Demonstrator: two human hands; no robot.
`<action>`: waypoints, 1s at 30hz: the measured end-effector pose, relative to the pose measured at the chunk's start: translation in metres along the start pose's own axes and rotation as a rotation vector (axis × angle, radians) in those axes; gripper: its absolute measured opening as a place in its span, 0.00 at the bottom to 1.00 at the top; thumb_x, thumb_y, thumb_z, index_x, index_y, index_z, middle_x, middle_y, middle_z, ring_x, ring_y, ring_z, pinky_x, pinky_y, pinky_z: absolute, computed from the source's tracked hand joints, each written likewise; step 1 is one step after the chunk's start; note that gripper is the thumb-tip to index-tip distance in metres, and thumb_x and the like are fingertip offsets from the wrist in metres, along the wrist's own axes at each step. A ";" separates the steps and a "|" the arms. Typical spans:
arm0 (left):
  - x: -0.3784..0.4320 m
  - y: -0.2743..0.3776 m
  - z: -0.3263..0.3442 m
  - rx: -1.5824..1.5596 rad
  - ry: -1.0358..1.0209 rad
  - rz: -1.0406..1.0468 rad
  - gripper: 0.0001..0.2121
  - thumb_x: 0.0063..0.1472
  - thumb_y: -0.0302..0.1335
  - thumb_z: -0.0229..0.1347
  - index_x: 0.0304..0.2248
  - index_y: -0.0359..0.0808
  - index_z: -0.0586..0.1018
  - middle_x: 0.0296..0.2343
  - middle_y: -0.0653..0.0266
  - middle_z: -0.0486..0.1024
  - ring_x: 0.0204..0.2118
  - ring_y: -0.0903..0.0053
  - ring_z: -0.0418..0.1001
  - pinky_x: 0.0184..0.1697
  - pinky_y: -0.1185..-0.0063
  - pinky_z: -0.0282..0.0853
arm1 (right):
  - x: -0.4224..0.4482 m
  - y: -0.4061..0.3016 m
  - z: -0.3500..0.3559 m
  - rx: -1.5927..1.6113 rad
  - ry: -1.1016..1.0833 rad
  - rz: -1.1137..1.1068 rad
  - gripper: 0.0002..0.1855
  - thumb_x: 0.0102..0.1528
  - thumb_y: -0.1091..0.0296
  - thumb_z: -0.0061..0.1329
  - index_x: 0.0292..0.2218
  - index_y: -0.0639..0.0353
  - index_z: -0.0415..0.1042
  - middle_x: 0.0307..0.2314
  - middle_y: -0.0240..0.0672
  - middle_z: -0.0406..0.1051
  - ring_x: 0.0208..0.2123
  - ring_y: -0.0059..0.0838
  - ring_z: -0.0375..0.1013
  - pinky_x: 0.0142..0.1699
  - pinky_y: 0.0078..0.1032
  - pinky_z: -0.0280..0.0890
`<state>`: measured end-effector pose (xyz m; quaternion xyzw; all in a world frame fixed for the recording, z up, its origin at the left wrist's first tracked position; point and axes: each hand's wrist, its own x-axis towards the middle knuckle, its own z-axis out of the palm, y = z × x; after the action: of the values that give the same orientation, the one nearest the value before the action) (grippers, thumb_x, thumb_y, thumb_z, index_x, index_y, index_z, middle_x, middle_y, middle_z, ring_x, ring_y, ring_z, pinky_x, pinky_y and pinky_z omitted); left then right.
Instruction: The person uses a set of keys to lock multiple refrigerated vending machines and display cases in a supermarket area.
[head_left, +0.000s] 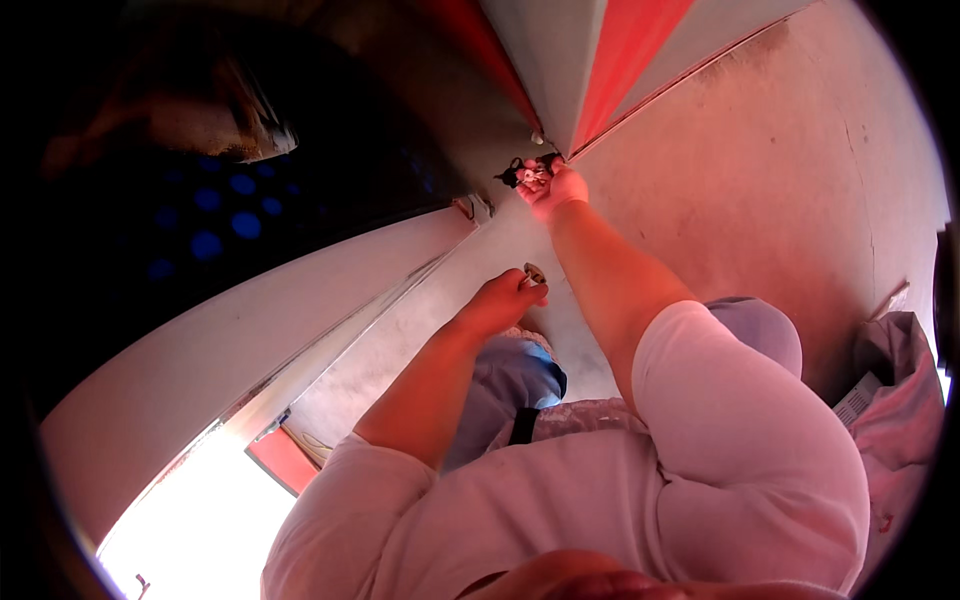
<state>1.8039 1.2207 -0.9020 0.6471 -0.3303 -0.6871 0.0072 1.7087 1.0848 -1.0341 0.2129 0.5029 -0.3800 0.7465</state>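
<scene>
My left hand is closed on a small brownish object with a rounded end, too small to name surely. Further forward, my right hand is turned palm up, its fingers curled around a bunch of small pale and dark items that look like keys or small fittings. A black piece with a loop sticks out past the fingers on the left. The right hand is close to the corner where red and grey panels meet the wall. The two hands are apart.
A plastered wall rises on the right, with crumpled cloth at the far right. On the left runs a pale ledge beside a dark area. A small fitting sits at the ledge's end. Bright light enters at lower left.
</scene>
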 end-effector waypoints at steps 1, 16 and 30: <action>0.000 -0.001 0.000 -0.023 -0.013 -0.017 0.14 0.57 0.38 0.49 0.34 0.33 0.70 0.30 0.69 0.75 0.27 0.85 0.63 0.33 0.85 0.60 | 0.003 0.001 -0.002 0.001 -0.002 -0.003 0.12 0.62 0.60 0.25 0.35 0.55 0.59 0.26 0.39 0.70 0.31 0.42 0.71 0.45 0.41 0.59; 0.009 -0.003 0.008 -0.180 0.017 0.000 0.15 0.58 0.36 0.47 0.38 0.32 0.69 0.34 0.65 0.75 0.36 0.82 0.66 0.43 0.81 0.57 | -0.019 0.014 -0.001 0.191 -0.137 0.033 0.15 0.60 0.63 0.24 0.31 0.61 0.60 0.34 0.43 0.71 0.39 0.45 0.69 0.52 0.44 0.57; 0.008 0.004 0.006 -0.214 -0.026 -0.005 0.14 0.58 0.34 0.45 0.39 0.33 0.69 0.33 0.63 0.76 0.38 0.82 0.68 0.41 0.82 0.58 | -0.031 -0.021 -0.001 0.094 0.029 0.250 0.14 0.55 0.60 0.33 0.20 0.51 0.59 0.13 0.23 0.61 0.16 0.24 0.58 0.33 0.30 0.61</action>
<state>1.7951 1.2167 -0.9078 0.6347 -0.2535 -0.7266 0.0703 1.6855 1.0835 -1.0053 0.3142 0.4647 -0.3040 0.7700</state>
